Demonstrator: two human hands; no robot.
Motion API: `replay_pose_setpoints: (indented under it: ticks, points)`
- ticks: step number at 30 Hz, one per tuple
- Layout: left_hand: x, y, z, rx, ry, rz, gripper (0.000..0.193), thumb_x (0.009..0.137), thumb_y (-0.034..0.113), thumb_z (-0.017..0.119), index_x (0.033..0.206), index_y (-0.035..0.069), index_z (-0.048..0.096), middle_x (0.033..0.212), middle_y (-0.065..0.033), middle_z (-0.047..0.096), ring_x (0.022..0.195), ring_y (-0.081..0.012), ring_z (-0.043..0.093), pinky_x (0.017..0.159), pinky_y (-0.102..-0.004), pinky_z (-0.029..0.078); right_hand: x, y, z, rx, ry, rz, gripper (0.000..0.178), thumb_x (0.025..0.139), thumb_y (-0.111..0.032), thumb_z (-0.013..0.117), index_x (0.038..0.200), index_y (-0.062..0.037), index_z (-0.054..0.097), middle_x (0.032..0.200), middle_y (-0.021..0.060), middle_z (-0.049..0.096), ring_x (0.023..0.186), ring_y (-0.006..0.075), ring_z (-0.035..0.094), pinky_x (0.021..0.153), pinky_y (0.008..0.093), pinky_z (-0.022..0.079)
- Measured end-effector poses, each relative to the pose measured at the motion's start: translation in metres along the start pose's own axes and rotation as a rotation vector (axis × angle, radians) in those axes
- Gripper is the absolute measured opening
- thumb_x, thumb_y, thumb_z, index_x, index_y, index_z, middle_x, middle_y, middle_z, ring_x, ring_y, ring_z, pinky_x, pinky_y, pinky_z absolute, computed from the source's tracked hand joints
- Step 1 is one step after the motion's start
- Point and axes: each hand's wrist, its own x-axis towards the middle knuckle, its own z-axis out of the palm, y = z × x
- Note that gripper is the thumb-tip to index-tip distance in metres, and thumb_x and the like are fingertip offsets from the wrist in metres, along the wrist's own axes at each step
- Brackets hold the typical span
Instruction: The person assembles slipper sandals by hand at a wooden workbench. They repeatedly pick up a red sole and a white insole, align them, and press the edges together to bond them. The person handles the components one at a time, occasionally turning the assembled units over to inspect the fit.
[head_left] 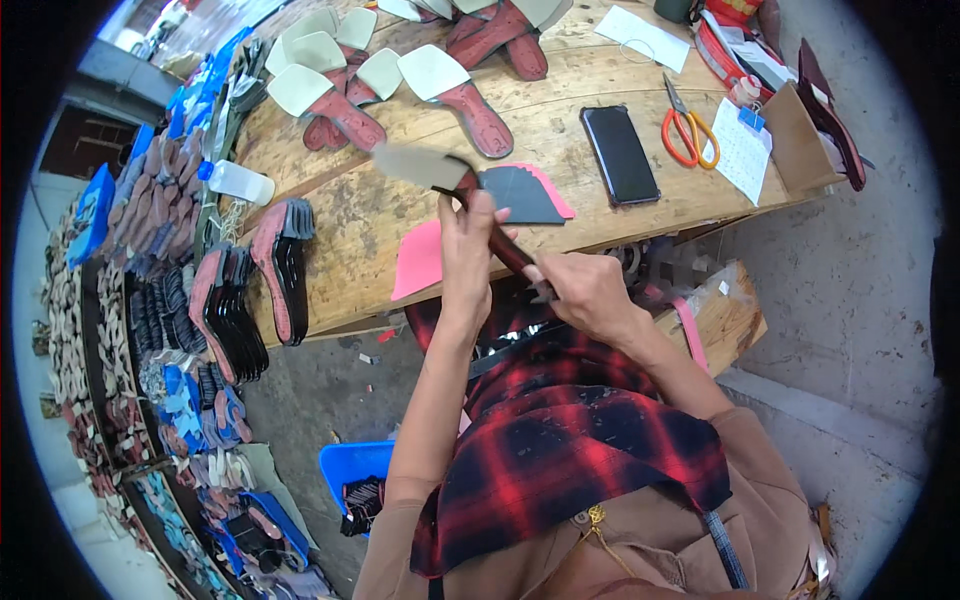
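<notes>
Held in the air over the table's near edge is a shoe insole (512, 252) with a dark red, curved body and a cream front piece, somewhat blurred. My left hand (466, 250) is closed around its middle, thumb on top. At its lower end, my right hand (590, 290) has curled fingers closed on the same insole; whether a small tool is also in those fingers I cannot tell. Below and behind it lie a pink sheet piece (418, 260) and a dark grey piece with a pink edge (522, 195).
Several similar insoles (468, 115) lie across the wooden table (345, 240). A phone (620, 155), scissors (690, 130) and a paper sheet (742, 150) are at right. Stacked insoles (280, 270) and a bottle (238, 183) stand left; a blue bin (350, 462) sits below.
</notes>
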Motion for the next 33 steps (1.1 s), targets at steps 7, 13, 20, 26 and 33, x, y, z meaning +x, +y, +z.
replay_pose_setpoints:
  ticks: [7,13,20,26,33]
  points:
    - [-0.015,0.019,0.003,-0.290,-0.327,-0.055,0.046,0.104,0.037,0.043,0.126,0.000,0.056,0.114,-0.0089,0.066,0.106,-0.0155,0.062,0.093,-0.0321,0.049,0.052,0.006,0.001,0.793,0.170,0.470,0.027,0.096,-0.026,0.060,0.093,0.0004,0.064,0.071,0.0046,0.057,0.058,0.0112,0.051,0.055,0.0286,0.042]
    - [-0.022,0.009,0.010,-0.244,-0.133,0.012,0.046,0.103,0.038,0.045,0.122,-0.002,0.060,0.113,-0.0110,0.067,0.102,-0.0157,0.062,0.093,-0.0307,0.047,0.033,-0.015,0.027,0.841,0.162,0.511,0.036,0.102,-0.029,0.051,0.092,0.0052,0.059,0.073,0.0096,0.057,0.068,0.0151,0.047,0.065,0.0330,0.042]
    - [-0.025,0.006,-0.001,-0.127,-0.112,0.005,0.047,0.104,0.039,0.045,0.122,-0.002,0.060,0.107,-0.0119,0.069,0.097,-0.0145,0.062,0.088,-0.0301,0.048,0.000,-0.031,-0.010,1.073,-0.299,0.733,0.029,0.101,-0.028,0.052,0.092,-0.0025,0.061,0.073,-0.0037,0.047,0.071,0.0054,0.043,0.063,0.0243,0.039]
    - [-0.032,-0.010,0.014,-0.465,-0.075,-0.052,0.047,0.102,0.038,0.047,0.133,0.003,0.051,0.126,-0.0089,0.061,0.109,-0.0194,0.061,0.099,-0.0367,0.047,0.056,-0.004,0.014,0.867,0.122,0.520,0.034,0.100,-0.030,0.054,0.093,0.0029,0.060,0.073,-0.0023,0.053,0.070,0.0071,0.046,0.062,0.0282,0.042]
    - [-0.029,-0.005,-0.034,-0.767,-0.278,-0.062,0.052,0.099,0.039,0.054,0.137,0.005,0.046,0.117,-0.0110,0.064,0.102,-0.0235,0.064,0.088,-0.0366,0.054,0.011,-0.048,0.020,1.003,-0.115,0.583,0.031,0.102,-0.029,0.051,0.089,-0.0010,0.051,0.075,0.0026,0.047,0.072,0.0101,0.043,0.065,0.0293,0.042]
